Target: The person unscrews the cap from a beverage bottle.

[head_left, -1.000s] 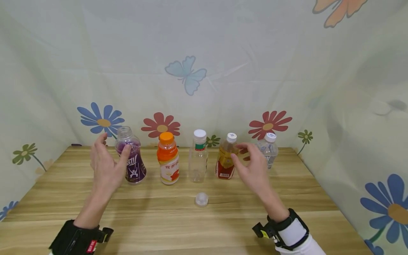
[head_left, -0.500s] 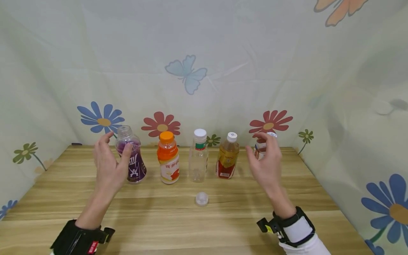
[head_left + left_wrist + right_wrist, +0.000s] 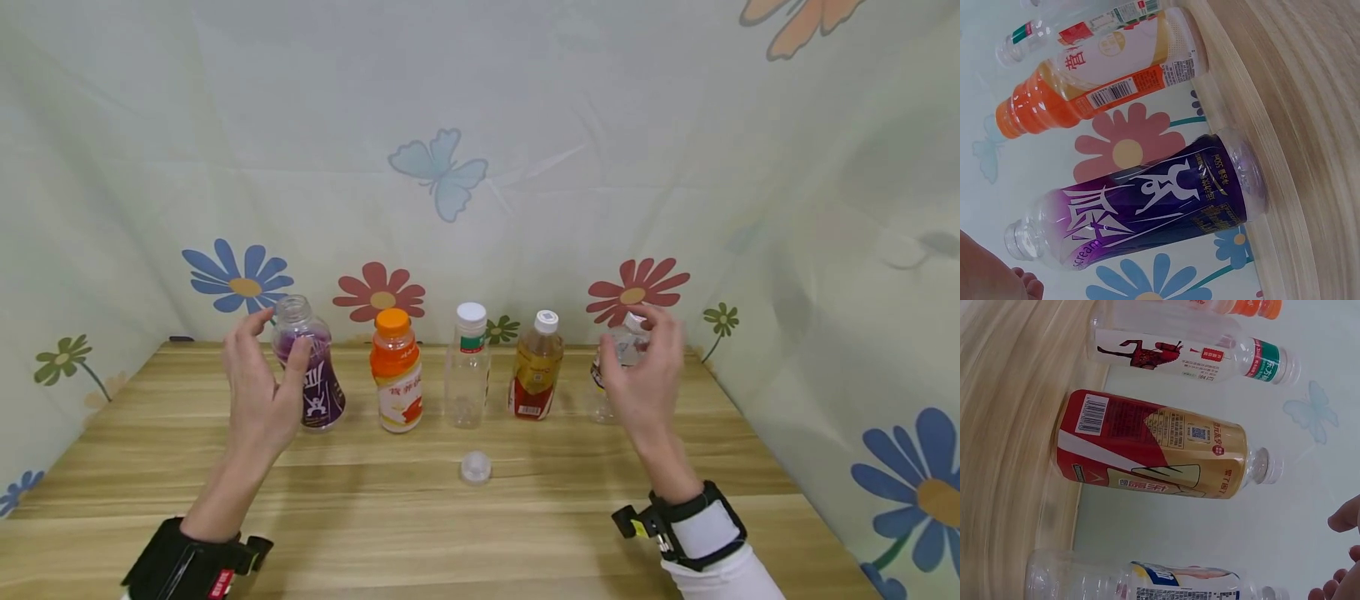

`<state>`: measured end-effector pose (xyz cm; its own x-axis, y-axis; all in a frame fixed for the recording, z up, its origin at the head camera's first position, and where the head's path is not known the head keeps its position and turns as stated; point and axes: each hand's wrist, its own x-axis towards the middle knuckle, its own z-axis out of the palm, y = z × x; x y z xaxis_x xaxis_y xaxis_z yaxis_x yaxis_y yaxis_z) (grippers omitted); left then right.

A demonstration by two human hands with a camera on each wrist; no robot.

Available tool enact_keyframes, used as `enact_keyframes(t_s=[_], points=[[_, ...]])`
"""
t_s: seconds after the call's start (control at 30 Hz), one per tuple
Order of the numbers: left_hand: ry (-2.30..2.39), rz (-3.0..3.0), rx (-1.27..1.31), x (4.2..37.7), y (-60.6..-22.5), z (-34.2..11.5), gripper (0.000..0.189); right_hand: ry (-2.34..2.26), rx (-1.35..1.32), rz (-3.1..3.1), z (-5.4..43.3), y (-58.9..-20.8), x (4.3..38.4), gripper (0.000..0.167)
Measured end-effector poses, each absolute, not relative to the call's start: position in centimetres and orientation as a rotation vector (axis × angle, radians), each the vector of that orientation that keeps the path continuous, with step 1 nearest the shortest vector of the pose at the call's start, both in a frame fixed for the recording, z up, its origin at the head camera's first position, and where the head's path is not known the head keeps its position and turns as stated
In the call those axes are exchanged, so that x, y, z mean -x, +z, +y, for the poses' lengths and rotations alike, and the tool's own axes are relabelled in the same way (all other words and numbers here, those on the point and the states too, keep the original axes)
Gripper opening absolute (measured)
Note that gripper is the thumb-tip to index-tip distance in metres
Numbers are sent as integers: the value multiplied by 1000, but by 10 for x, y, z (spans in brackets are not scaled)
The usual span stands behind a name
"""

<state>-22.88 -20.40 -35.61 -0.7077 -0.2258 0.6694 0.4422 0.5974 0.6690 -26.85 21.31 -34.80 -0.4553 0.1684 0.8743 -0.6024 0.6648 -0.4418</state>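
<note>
My left hand, fingers bent and apart from the thumb, is raised beside an uncapped purple-labelled bottle. In the left wrist view, that bottle stands clear of the fingers. On the right, my other hand is held up in front of a clear, white-capped water bottle, hiding part of it. The right wrist view has its fingertips short of the bottle necks. A translucent cap lies on the table near the middle.
Between the hands stand an orange-capped bottle, a clear bottle with a white cap, and a red-and-gold bottle. All the bottles stand in a row near the back of the wooden table. A flowered cloth hangs behind.
My right hand has moved rightward from in front of the red-and-gold bottle to the clear water bottle. My left hand has shifted only slightly. The bottles and the cap stay put.
</note>
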Motion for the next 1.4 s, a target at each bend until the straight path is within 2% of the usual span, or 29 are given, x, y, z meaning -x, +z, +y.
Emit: enact_keyframes(t_s=[0.4, 0.7, 1.2, 1.4], points=[[-1163, -2048, 221, 227, -355, -202, 62, 986, -175, -2001, 225, -353, 275, 66], [-1140, -2063, 241, 226, -356, -201, 59, 971, -146, -2117, 231, -360, 280, 87], [-1116, -2053, 270, 224, -355, -199, 55, 962, -93, -2262, 232, -365, 282, 81], [-1110, -2015, 337, 225, -356, -198, 46, 951, -69, -2303, 232, -365, 282, 78]])
